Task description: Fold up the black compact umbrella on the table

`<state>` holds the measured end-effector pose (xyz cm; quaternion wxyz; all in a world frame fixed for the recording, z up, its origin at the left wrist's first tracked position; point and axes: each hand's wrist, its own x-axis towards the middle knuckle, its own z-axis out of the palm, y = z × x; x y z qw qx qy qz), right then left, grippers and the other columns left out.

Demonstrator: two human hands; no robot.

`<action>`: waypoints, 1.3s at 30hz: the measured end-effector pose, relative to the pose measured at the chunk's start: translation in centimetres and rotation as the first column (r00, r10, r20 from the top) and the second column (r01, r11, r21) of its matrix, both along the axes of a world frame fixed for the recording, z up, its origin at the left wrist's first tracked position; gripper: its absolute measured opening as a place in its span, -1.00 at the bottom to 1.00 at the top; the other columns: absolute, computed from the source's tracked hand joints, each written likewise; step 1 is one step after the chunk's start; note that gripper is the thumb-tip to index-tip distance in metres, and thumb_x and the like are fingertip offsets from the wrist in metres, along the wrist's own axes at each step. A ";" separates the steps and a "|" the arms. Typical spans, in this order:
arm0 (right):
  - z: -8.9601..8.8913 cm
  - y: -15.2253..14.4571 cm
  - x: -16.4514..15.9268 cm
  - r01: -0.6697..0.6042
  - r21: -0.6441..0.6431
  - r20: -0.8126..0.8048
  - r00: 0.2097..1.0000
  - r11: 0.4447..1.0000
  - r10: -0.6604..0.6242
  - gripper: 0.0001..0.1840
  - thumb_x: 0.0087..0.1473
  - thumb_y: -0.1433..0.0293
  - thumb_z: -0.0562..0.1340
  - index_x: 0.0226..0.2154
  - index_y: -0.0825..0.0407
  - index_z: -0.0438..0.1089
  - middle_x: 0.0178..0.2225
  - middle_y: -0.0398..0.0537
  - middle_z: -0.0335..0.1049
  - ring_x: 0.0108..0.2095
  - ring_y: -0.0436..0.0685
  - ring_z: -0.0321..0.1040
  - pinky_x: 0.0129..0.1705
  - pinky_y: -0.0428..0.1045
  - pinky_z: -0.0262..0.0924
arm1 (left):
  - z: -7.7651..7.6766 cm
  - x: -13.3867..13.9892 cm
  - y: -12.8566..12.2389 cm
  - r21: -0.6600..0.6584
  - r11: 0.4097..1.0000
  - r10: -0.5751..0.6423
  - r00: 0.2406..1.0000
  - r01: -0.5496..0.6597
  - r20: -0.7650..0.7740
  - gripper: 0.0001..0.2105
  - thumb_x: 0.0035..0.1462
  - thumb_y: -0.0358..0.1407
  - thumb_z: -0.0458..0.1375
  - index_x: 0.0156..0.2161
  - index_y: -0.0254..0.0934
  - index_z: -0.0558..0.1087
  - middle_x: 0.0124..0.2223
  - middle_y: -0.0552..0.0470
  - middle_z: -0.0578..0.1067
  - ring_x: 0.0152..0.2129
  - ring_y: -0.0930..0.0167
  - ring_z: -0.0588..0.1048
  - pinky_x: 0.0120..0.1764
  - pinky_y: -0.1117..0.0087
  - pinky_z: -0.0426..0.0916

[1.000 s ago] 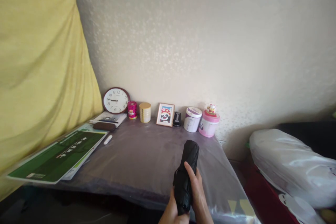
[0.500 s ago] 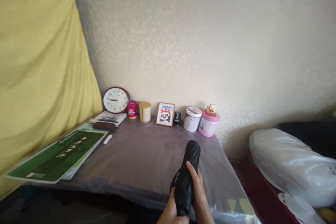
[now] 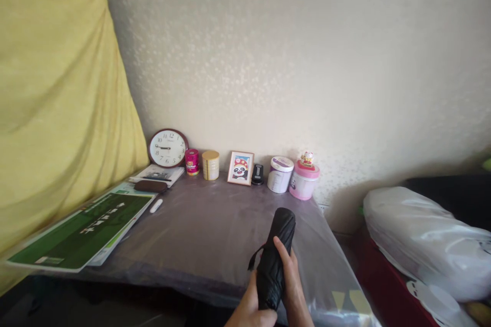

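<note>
A folded black umbrella [image 3: 276,255] is held in both hands over the near right part of the table, tilted with its far end up and to the right. My left hand [image 3: 251,306] grips its lower end from the left and below. Wrapped along the right side, my right hand [image 3: 291,278] has its thumb lying on top of the fabric. A black strap [image 3: 255,257] loops out on the umbrella's left side. The fingers beneath the umbrella are hidden.
Along the wall stand a clock [image 3: 168,148], a magenta tin [image 3: 192,162], a yellow-lidded can [image 3: 210,165], a panda picture frame [image 3: 240,167] and two tubs [image 3: 280,174]. Green sheets [image 3: 76,235] lie left on the table [image 3: 199,230]. A white plastic bag [image 3: 425,240] sits at right.
The umbrella has shifted slightly to the right in my hands, and its strap now sticks out more on the left. The view has moved very little.
</note>
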<state>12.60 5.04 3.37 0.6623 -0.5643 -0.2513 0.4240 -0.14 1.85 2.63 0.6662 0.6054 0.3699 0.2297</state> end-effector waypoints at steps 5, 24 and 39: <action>-0.2 0.0 -0.3 -0.001 -0.072 0.065 0.998 0.997 0.006 -0.36 -0.28 0.07 0.34 -0.16 0.09 0.33 -0.39 -0.13 0.46 -0.35 0.15 0.38 -0.32 -0.02 0.28 | -2.3 0.9 0.0 0.401 0.912 0.214 0.931 -0.082 -0.295 -0.09 -0.26 -0.52 0.05 0.25 -0.37 -0.27 0.23 -0.29 0.02 0.14 0.16 0.11 0.10 0.25 0.07; -0.9 0.3 -0.7 -0.033 -0.003 -0.078 0.996 0.999 0.033 -0.38 -0.26 0.11 0.35 -0.15 0.10 0.33 -0.39 -0.14 0.46 -0.34 0.15 0.39 -0.27 -0.02 0.28 | -1.2 0.4 0.7 0.491 0.871 0.226 0.909 -0.028 -0.349 -0.13 -0.13 -0.47 0.06 0.25 -0.30 -0.33 0.27 -0.19 -0.02 0.14 0.22 0.15 0.07 0.33 0.13; -3.0 1.8 3.1 0.048 0.009 0.375 0.926 0.999 -0.048 -0.38 -0.32 0.10 0.36 -0.17 0.06 0.38 -0.27 -0.01 0.45 -0.13 0.28 0.32 -0.05 0.09 0.13 | -2.2 0.6 2.8 0.591 0.806 0.305 0.878 -0.031 -0.370 -0.15 -0.08 -0.45 0.06 0.25 -0.18 -0.35 0.20 -0.14 0.15 -0.01 0.28 0.33 -0.02 0.33 0.21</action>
